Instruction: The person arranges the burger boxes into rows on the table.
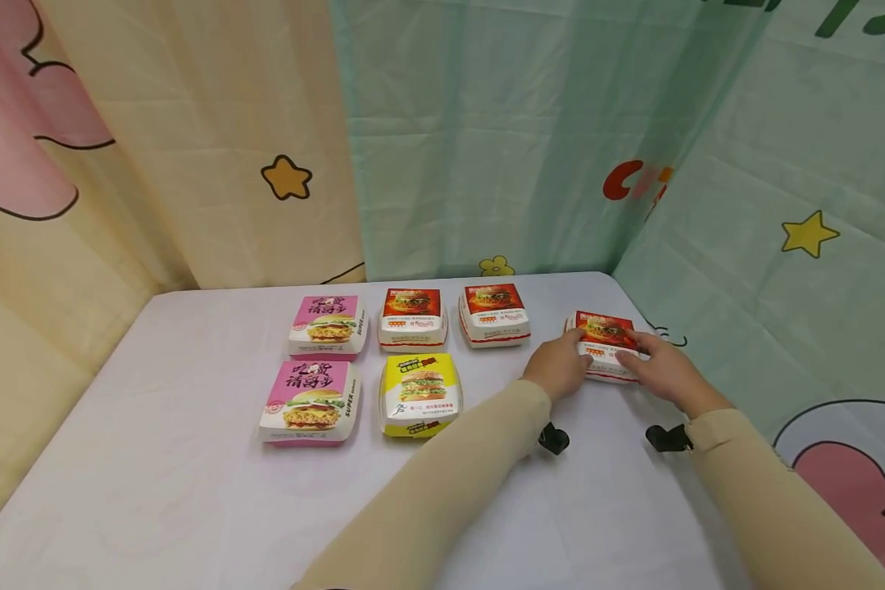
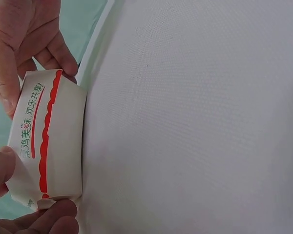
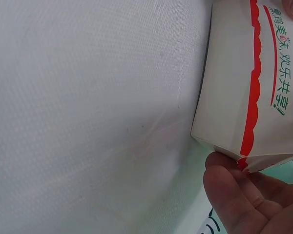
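Observation:
A red and white burger box (image 1: 605, 348) sits at the right side of the table between both hands. My left hand (image 1: 559, 366) grips its left end, the thumb on the near top edge. At the right end my right hand (image 1: 669, 373) holds the box, its thumb over the top. From the left wrist, the box's white side (image 2: 53, 141) shows a red scalloped stripe, and fingers wrap both ends. In the right wrist view fingertips (image 3: 229, 183) press the box's corner (image 3: 229, 97), whose base is on or just above the cloth; which cannot be told.
Left of the hands stand two more red burger boxes (image 1: 413, 321) (image 1: 496, 315) in the back row. Beside them are two pink boxes (image 1: 328, 326) (image 1: 312, 404), one before the other. A yellow burger box (image 1: 420, 395) lies in front. Printed curtains (image 1: 479, 123) surround the white table (image 1: 170, 459).

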{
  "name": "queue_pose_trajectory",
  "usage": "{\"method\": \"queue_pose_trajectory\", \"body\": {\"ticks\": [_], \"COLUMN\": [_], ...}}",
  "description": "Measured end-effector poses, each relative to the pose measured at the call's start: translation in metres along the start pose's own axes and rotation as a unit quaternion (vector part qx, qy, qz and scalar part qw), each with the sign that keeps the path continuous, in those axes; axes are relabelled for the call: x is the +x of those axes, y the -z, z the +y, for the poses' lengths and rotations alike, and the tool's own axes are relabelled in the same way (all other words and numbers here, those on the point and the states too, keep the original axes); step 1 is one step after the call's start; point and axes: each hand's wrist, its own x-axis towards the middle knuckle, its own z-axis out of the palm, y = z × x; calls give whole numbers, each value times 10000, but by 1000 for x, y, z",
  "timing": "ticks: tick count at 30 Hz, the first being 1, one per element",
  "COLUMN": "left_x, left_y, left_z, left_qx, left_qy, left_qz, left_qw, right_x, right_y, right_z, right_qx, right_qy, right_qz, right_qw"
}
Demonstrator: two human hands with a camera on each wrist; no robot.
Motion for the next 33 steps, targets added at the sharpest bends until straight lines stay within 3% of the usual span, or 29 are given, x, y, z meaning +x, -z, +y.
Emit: {"method": "queue_pose_trajectory", "body": {"ticks": [33], "left_x": [1], "left_y": [0], "left_z": [-2], "left_qx": [-75], "left_qy": [36], "left_qz": [-63], "left_qw": [9999], "right_x": [0], "right_y": [-3], "right_z": [2], "right_qx": [45], "right_qy": [-27], "right_qz": [47], "right_qw": [10000]}}
